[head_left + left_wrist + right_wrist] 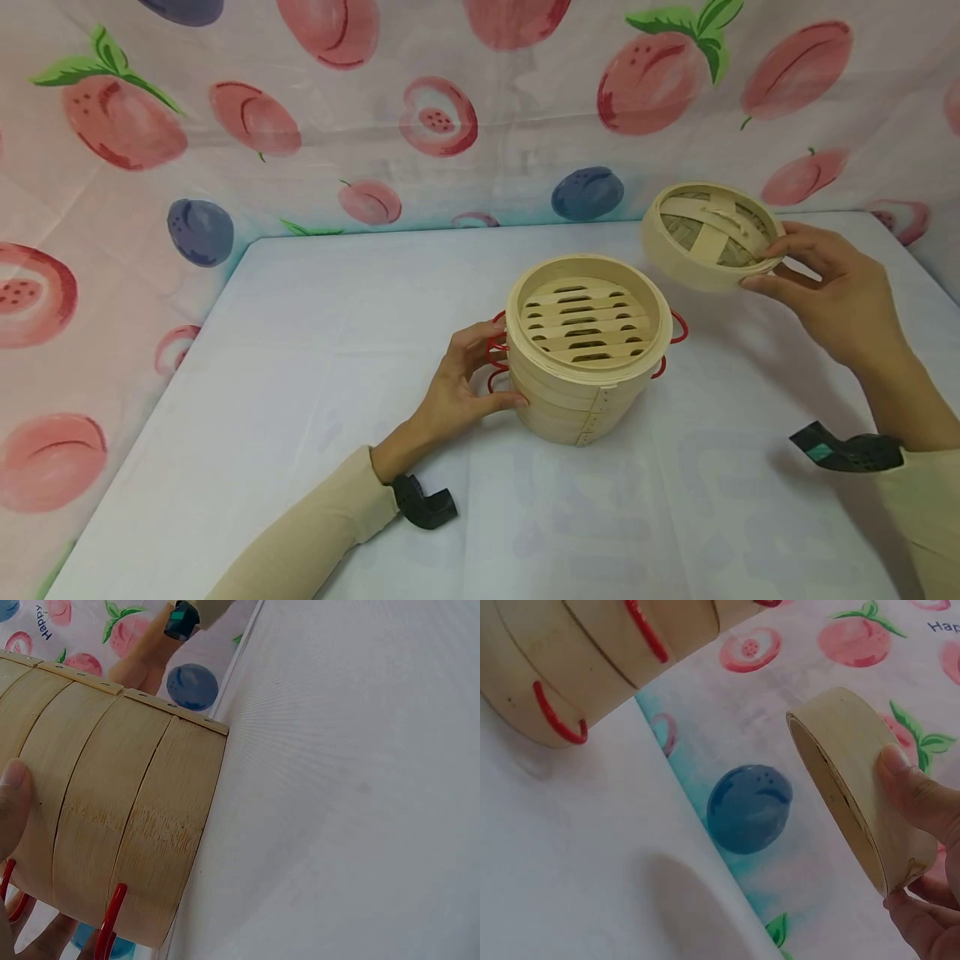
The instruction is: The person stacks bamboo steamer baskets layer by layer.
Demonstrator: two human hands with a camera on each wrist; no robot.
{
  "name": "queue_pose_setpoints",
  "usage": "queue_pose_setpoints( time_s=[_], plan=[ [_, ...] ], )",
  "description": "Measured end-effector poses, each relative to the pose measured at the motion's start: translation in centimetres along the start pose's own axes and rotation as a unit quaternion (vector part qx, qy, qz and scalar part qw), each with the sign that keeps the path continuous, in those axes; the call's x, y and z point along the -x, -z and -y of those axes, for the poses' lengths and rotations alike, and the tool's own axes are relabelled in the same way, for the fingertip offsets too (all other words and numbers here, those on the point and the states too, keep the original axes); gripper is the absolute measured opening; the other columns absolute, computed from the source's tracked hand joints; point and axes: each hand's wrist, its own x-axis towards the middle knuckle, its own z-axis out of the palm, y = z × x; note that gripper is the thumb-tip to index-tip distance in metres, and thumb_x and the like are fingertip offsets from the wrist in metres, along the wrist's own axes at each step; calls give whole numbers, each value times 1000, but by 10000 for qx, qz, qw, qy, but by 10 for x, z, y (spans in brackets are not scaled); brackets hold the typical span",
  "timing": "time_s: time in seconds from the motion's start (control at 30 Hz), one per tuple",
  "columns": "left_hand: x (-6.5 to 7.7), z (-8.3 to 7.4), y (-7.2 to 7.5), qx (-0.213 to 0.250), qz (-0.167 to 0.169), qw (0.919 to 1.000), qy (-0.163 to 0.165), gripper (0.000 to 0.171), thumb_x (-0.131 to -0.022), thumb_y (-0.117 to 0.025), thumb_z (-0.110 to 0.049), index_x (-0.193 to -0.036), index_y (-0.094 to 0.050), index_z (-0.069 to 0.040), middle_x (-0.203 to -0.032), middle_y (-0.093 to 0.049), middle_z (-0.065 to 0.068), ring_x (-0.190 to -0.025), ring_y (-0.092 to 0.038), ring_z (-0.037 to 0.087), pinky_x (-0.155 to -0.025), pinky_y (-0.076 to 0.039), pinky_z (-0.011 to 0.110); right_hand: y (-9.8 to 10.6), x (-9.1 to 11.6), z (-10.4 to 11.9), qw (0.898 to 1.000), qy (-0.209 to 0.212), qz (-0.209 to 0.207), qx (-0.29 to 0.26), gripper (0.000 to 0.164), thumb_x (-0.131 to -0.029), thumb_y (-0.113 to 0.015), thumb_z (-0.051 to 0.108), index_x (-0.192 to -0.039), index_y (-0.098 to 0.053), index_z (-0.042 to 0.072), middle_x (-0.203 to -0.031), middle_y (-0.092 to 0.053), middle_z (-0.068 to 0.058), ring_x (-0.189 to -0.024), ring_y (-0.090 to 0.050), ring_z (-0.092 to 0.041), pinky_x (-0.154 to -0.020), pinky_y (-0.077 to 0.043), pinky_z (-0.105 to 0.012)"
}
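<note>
A stacked bamboo steamer (588, 400) stands upright on the table, its top tier showing a slatted base with nothing on it. Red loop handles (681, 327) stick out from both its sides. My left hand (453, 387) grips the steamer's left side, thumb on the front wall and fingers by the red handles. In the left wrist view the tier walls (112, 802) fill the left part. Up to the right, apart from the stack, my right hand (843, 292) pinches the round bamboo lid (705, 250) by its rim. The lid (870, 787) is tilted in the air.
A white-covered table (360, 333) lies under the steamer. Behind it and to the left hangs a fruit-printed cloth (525, 108). Black wrist-worn devices (426, 504) sit on both wrists, below beige sleeves (315, 533).
</note>
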Motion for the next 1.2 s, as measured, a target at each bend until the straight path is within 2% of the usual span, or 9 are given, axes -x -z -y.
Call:
queue_pose_setpoints(
  time_s=[0.43, 0.67, 0.9, 1.13, 1.2],
  plan=[
    [0, 0, 0, 12, -6, 10000, -17, 75, -79, -76, -33, -140, -33, -25, -136, -39, 20, -117, -51, 35, -93, -48, 45, -1, 4, 29, 9990, 365, -145, -227, 37, -73, -72, -18, -107, -60, -13, -128, -52, -12, -115, -52, -17, -82, -46, -12],
    [0, 0, 1, -2, -17, 10000, 14, 76, -78, -76, -33, -139, -33, -23, -136, -39, 19, -117, -51, 35, -93, -47, 45, -2, 7, 47, 9985, 505, -172, -142, 38, -72, -73, -19, -108, -60, -13, -131, -52, -11, -118, -50, -20, -86, -46, -15],
    [0, 0, 2, -54, -3, 10000, 1, 77, -78, -76, -33, -139, -32, -18, -136, -39, 18, -116, -52, 34, -93, -47, 45, -4, 11, 62, 9963, 749, -117, -415, 40, -68, -71, -25, -106, -58, -17, -132, -50, -16, -121, -49, -25, -87, -46, -18],
    [0, 2, 1, 72, -26, 10000, 10, 76, -78, -78, -30, -139, -34, -26, -135, -40, 19, -116, -52, 37, -93, -47, 45, -6, 17, 73, 9974, 714, -74, -104, 38, -72, -71, -21, -108, -59, -13, -135, -49, -11, -124, -45, -23, -91, -44, -19],
    [-1, 2, 1, 97, -22, 9999, 14, 77, -77, -79, -26, -139, -34, -28, -136, -40, 19, -116, -52, 38, -94, -47, 46, -7, 19, 76, 9965, 814, -9, -209, 39, -71, -70, -23, -107, -58, -15, -135, -49, -13, -125, -44, -24, -91, -44, -19]
  ],
)
